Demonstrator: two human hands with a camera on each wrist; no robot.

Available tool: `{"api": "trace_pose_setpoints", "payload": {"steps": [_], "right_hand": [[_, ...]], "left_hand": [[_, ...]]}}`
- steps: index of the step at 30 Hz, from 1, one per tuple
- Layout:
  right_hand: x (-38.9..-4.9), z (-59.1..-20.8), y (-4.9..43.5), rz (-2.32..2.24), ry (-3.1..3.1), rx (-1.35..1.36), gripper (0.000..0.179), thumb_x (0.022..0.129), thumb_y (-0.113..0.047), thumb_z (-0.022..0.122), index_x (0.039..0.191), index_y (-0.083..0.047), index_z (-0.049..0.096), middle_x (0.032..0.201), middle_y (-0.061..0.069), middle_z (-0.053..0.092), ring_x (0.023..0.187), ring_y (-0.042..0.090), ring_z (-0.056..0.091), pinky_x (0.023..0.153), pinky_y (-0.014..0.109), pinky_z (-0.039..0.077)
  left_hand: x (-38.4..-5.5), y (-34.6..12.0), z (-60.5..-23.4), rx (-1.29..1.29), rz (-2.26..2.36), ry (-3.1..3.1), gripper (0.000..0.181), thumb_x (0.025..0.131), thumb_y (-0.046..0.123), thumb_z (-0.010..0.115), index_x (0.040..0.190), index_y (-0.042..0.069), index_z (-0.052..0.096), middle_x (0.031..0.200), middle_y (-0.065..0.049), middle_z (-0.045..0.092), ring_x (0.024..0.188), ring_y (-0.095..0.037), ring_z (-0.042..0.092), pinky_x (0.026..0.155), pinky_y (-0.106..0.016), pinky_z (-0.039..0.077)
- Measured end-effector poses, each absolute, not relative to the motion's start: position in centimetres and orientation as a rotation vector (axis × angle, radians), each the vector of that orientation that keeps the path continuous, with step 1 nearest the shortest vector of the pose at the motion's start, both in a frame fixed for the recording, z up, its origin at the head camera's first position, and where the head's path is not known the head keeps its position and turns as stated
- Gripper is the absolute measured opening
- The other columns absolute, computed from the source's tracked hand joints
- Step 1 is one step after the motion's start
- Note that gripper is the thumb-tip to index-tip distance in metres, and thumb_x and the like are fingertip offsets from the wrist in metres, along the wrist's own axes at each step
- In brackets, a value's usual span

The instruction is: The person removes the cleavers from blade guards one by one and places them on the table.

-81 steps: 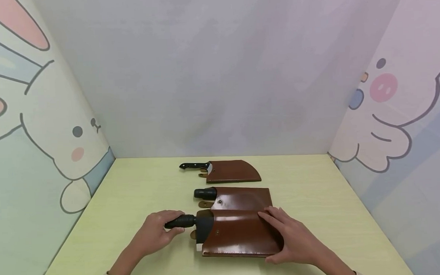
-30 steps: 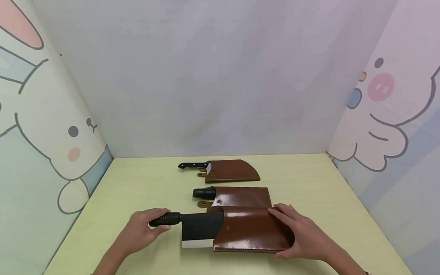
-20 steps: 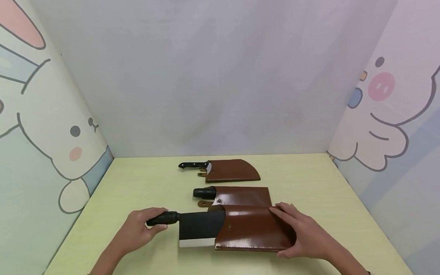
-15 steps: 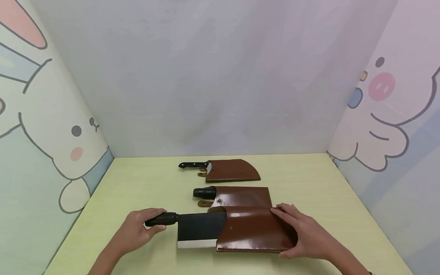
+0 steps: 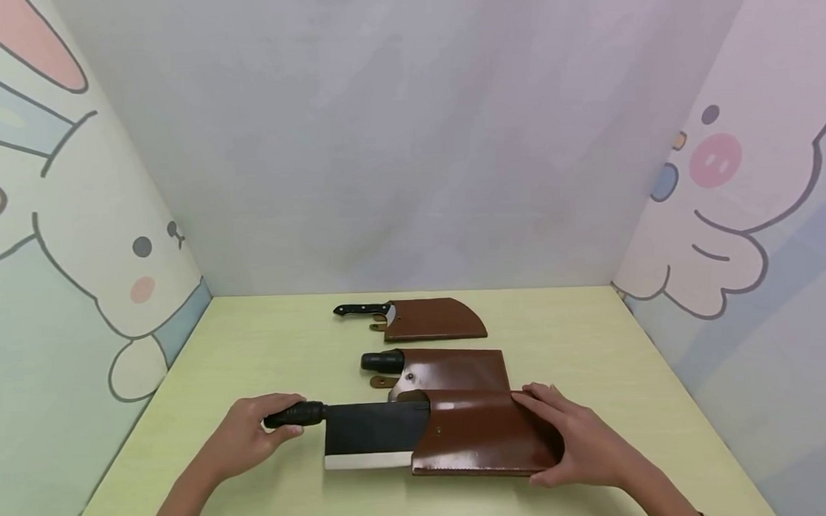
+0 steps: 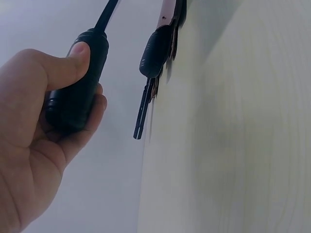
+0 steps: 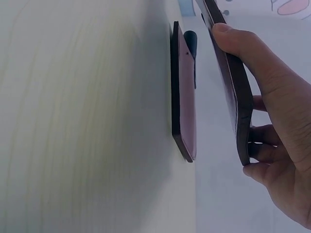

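Note:
My left hand [image 5: 250, 437] grips the black ribbed handle of a cleaver [image 5: 371, 428], whose dark blade has a pale cutting edge along its lower side. The far part of the blade is hidden inside a glossy brown leather sheath [image 5: 484, 434]. At the sheath's right end, my right hand [image 5: 578, 442] holds it with the thumb below and fingers along the top. In the left wrist view the thumb lies along the cleaver's handle [image 6: 80, 82]. From the right wrist, the sheath [image 7: 228, 77] shows edge-on and raised off the table.
Just behind lies a second sheathed cleaver [image 5: 451, 369] with a black handle, partly overlapped by the held sheath. Farther back is a third sheathed knife [image 5: 436, 319] with a riveted black handle. A grey backdrop [image 5: 409, 137] and cartoon-printed side walls [image 5: 47, 339] enclose the pale yellow table [image 5: 266, 347].
My left hand has drawn the cleaver leftward, so much more of its blade shows outside the sheath. The right hand and sheath have shifted somewhat to the right. Both knives behind stay put.

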State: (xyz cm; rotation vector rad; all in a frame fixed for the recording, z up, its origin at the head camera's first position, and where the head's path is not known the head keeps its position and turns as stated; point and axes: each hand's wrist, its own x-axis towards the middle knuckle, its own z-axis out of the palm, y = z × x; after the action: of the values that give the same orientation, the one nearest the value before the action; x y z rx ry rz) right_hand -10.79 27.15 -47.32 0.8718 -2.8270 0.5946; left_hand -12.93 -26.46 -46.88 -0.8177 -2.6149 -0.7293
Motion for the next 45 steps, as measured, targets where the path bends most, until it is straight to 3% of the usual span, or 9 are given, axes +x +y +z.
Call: {"api": "trace_pose_setpoints", "payload": {"steps": [6, 16, 25, 38, 45], "right_hand": [[-10.8, -47.5, 27.7, 0.61, -2.823, 0.855, 0.114, 0.056, -0.061, 0.096, 0.154, -0.029, 0.047, 0.153, 0.011, 0.049, 0.131, 0.049, 0.054, 0.093, 0.058, 0.054], [-10.5, -47.5, 28.9, 0.578, -2.83, 0.853, 0.112, 0.058, -0.065, 0.093, 0.154, -0.03, 0.047, 0.15, 0.004, 0.05, 0.129, 0.039, 0.058, 0.089, 0.051, 0.057], [-10.0, -47.1, 30.4, 0.571, -2.856, 0.835, 0.109, 0.061, -0.067, 0.09, 0.153, -0.028, 0.048, 0.15, 0.008, 0.051, 0.126, 0.046, 0.059, 0.084, 0.052, 0.057], [-9.0, -47.3, 32.7, 0.518, -2.891, 0.743, 0.106, 0.06, -0.069, 0.09, 0.151, -0.03, 0.051, 0.146, 0.005, 0.053, 0.124, 0.039, 0.061, 0.081, 0.043, 0.057], [-8.5, -47.6, 33.7, 0.527, -2.934, 0.704, 0.107, 0.06, -0.069, 0.09, 0.15, -0.028, 0.051, 0.147, 0.007, 0.053, 0.125, 0.043, 0.06, 0.082, 0.049, 0.056]], "left_hand": [[-12.8, -26.9, -46.5, -0.8, -0.706, -2.644, 0.037, 0.08, 0.019, 0.087, 0.114, 0.008, 0.077, 0.108, 0.0, 0.077, 0.095, -0.017, 0.075, 0.075, -0.034, 0.06], [-12.6, -28.0, -46.6, -0.815, -0.747, -2.613, 0.036, 0.078, 0.016, 0.088, 0.112, 0.011, 0.078, 0.106, 0.001, 0.078, 0.094, -0.012, 0.074, 0.074, -0.032, 0.059], [-12.1, -29.0, -46.9, -0.8, -0.769, -2.647, 0.035, 0.079, 0.018, 0.088, 0.112, 0.009, 0.078, 0.105, 0.001, 0.078, 0.094, -0.008, 0.072, 0.071, -0.029, 0.057], [-11.4, -30.5, -47.6, -0.789, -0.8, -2.707, 0.033, 0.081, 0.021, 0.087, 0.111, 0.011, 0.078, 0.104, 0.001, 0.078, 0.094, -0.004, 0.07, 0.07, -0.028, 0.056], [-11.4, -31.3, -48.2, -0.793, -0.781, -2.76, 0.033, 0.084, 0.023, 0.084, 0.113, 0.008, 0.077, 0.105, -0.003, 0.078, 0.096, -0.005, 0.07, 0.072, -0.03, 0.057]]}}
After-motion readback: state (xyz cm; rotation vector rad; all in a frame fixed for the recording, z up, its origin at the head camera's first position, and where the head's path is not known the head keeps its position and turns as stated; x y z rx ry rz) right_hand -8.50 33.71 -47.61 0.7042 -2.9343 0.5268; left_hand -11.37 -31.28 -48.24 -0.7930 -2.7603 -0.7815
